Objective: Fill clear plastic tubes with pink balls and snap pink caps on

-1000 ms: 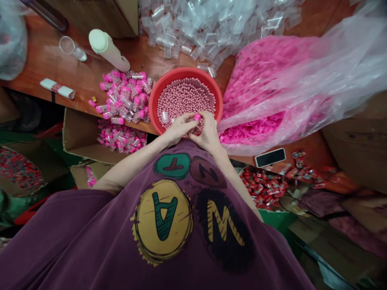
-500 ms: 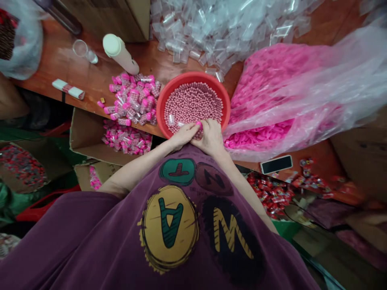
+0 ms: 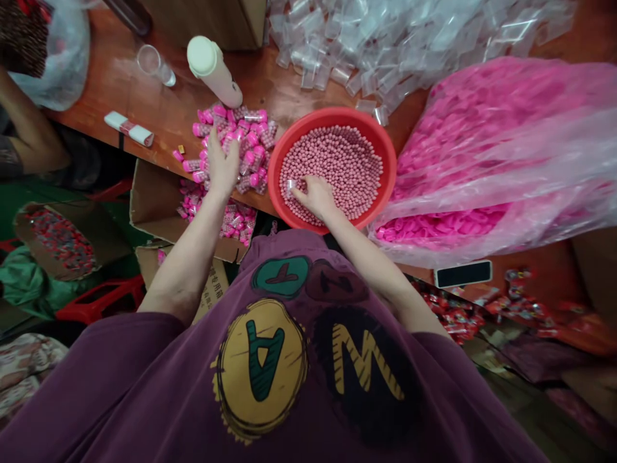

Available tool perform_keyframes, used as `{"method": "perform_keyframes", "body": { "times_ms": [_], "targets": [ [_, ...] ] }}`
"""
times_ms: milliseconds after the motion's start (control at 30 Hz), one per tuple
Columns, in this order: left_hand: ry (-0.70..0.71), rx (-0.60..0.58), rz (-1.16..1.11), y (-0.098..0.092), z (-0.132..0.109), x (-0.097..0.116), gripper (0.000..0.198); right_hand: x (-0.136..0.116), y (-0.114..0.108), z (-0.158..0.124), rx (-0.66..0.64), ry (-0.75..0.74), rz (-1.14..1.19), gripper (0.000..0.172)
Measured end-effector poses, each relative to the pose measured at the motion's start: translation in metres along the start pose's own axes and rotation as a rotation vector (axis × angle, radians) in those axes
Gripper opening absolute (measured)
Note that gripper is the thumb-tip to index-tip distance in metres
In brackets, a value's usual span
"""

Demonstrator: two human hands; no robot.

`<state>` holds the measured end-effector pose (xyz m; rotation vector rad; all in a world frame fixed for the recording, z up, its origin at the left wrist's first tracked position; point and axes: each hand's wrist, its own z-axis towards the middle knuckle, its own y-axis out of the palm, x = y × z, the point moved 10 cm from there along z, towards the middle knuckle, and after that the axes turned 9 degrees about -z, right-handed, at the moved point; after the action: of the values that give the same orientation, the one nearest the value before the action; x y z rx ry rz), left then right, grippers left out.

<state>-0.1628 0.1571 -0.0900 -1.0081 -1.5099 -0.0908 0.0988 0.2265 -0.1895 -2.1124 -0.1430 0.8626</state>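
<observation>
My left hand (image 3: pixel 223 166) is over a pile of small clear tubes with pink caps (image 3: pixel 250 138), which are filled with pink beads. Its thumb and fingers are apart, and I see nothing held between them. Inside a red bowl (image 3: pixel 276 173) of pink beads (image 3: pixel 332 161), my right hand (image 3: pixel 318 196) rests low on the left side. Its thumb and fingertips close on a small clear plastic tube (image 3: pixel 290 186) lying among the beads.
A pale bottle (image 3: pixel 212 67) stands behind the capped tubes. Clear empty tubes (image 3: pixel 347 45) are heaped at the back. A plastic bag of pink caps (image 3: pixel 463 148) lies right of the bowl, with a phone (image 3: pixel 463 274) near the edge. An open cardboard box (image 3: pixel 152 199) sits below left.
My hands were together at the bowl's near rim around a pink-capped tube. The left has moved left to the capped pile and opened; the right has reached into the beads to a clear tube.
</observation>
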Motion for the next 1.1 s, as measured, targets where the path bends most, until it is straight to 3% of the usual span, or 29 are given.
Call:
{"method": "perform_keyframes", "body": {
  "times_ms": [67,133,267,333,433,533,600,700,800,900,1000,1100],
  "targets": [
    [0.095,-0.091,0.038,0.021,-0.010,0.000,0.032,-0.015,0.007,0.014,-0.019,0.012,-0.049,0.041],
    [0.131,-0.234,0.049,0.057,-0.031,-0.010,0.022,-0.018,0.010,0.022,0.002,0.008,0.041,0.039],
    [0.168,-0.444,0.125,0.116,-0.073,-0.033,0.041,0.011,0.006,0.017,0.043,-0.017,0.577,0.043],
    [0.292,-0.555,0.171,0.137,-0.091,-0.025,0.050,0.027,0.007,0.006,-0.013,-0.012,0.860,0.045],
    [0.480,-0.784,0.266,0.165,-0.114,-0.005,0.038,0.046,0.011,-0.014,-0.085,0.092,1.169,0.053],
    [0.491,-0.994,0.394,0.186,-0.127,0.006,0.022,0.058,0.019,-0.029,-0.092,0.241,1.304,0.057],
    [0.455,-1.072,0.444,0.195,-0.131,0.012,0.026,0.064,0.022,-0.034,-0.062,0.305,1.325,0.057],
    [0.411,-1.074,0.534,0.202,-0.123,0.019,0.034,0.073,0.014,-0.037,0.043,0.323,1.355,0.054],
    [0.456,-0.883,0.740,0.200,-0.092,0.028,0.033,0.090,0.004,-0.045,0.143,0.355,1.235,0.043],
    [0.503,-0.727,0.891,0.207,-0.061,0.035,0.051,0.103,0.002,-0.059,0.162,0.389,0.998,0.033],
    [0.482,-0.771,0.960,0.236,-0.055,0.021,0.056,0.105,0.001,-0.076,0.189,0.350,0.852,0.030],
    [0.433,-0.883,0.897,0.272,-0.076,0.000,0.055,0.101,0.002,-0.091,0.190,0.306,0.756,0.033]
  ]
}}
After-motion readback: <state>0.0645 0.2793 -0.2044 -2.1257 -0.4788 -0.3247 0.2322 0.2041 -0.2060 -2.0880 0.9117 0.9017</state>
